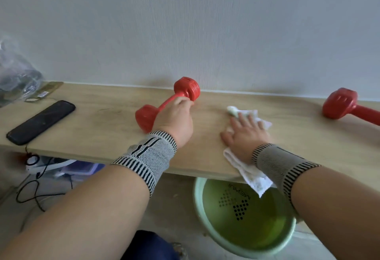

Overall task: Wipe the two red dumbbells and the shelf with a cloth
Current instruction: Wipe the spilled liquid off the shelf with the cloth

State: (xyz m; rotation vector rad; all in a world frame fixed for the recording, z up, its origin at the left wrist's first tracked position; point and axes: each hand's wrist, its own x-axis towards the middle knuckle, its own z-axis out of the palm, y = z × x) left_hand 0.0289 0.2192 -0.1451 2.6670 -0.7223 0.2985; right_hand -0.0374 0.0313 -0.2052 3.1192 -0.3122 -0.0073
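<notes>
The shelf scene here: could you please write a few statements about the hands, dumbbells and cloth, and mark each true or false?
1. The left hand grips the handle of a red dumbbell. True.
2. The right hand presses flat on the white cloth. True.
3. Both dumbbells lie in the basin. False: both lie on the shelf; the second dumbbell is at far right.
4. The cloth lies wholly on the shelf. False: one corner hangs over the front edge above the green basin.
</notes>
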